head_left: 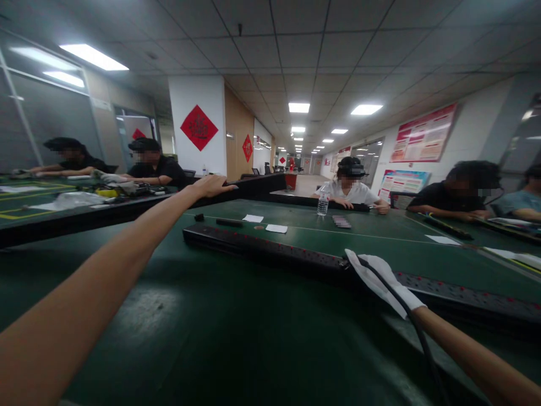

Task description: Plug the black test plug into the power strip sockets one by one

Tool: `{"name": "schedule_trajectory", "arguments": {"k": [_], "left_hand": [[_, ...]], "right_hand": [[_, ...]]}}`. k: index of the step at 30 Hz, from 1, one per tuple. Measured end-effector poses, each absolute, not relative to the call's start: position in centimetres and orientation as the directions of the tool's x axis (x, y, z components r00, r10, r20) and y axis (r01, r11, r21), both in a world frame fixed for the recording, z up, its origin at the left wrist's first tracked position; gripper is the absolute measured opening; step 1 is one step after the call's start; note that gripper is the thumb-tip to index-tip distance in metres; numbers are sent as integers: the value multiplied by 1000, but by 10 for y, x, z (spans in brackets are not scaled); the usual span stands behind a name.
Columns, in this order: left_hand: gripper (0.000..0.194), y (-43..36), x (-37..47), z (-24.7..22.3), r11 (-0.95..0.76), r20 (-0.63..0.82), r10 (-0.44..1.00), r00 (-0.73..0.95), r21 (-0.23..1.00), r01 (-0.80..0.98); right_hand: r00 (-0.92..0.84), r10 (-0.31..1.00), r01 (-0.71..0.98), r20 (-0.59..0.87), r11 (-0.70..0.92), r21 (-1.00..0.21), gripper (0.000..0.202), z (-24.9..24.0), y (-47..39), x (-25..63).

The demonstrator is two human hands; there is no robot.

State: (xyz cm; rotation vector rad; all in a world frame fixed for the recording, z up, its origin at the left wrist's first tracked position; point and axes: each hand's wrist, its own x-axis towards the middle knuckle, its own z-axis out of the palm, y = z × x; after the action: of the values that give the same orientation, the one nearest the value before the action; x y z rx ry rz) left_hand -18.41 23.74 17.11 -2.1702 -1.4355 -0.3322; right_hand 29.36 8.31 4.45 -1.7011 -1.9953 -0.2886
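My bare left hand (212, 186) is closed over the top of a long black bar (262, 184), which is raised at its far end and runs down to the left edge. My right hand (382, 279) wears a white glove and rests at a long black strip (262, 246) dotted with red along its top. A black cable (412, 316) passes from the gloved fingers back over the wrist. Those fingers are closed around the cable near its end; a small metallic piece shows at their tips. The glove hides part of the strip.
On the green table (203, 332) beyond the strip lie white paper pieces (276, 228), a short black bar (229, 223) and a water bottle (323, 202). A person (349, 186) sits opposite. Other people sit on both sides. Clear plastic (78, 199) lies at left.
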Motion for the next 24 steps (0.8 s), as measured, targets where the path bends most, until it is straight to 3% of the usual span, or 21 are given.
{"name": "schedule_trajectory", "arguments": {"k": [3, 10, 17, 24], "left_hand": [[80, 253, -178, 145, -369, 374, 808, 455, -281, 886], [67, 281, -167, 85, -408, 69, 902, 427, -193, 892], [81, 292, -163, 89, -341, 18, 937, 348, -163, 926], [78, 292, -148, 46, -336, -62, 942, 330, -139, 932]], "right_hand": [[-157, 896, 931, 415, 274, -241, 48, 40, 70, 292], [-154, 898, 921, 412, 281, -268, 45, 37, 45, 286], [-142, 897, 927, 419, 269, -263, 49, 41, 43, 282], [-112, 891, 937, 440, 241, -251, 51, 34, 47, 285]]}}
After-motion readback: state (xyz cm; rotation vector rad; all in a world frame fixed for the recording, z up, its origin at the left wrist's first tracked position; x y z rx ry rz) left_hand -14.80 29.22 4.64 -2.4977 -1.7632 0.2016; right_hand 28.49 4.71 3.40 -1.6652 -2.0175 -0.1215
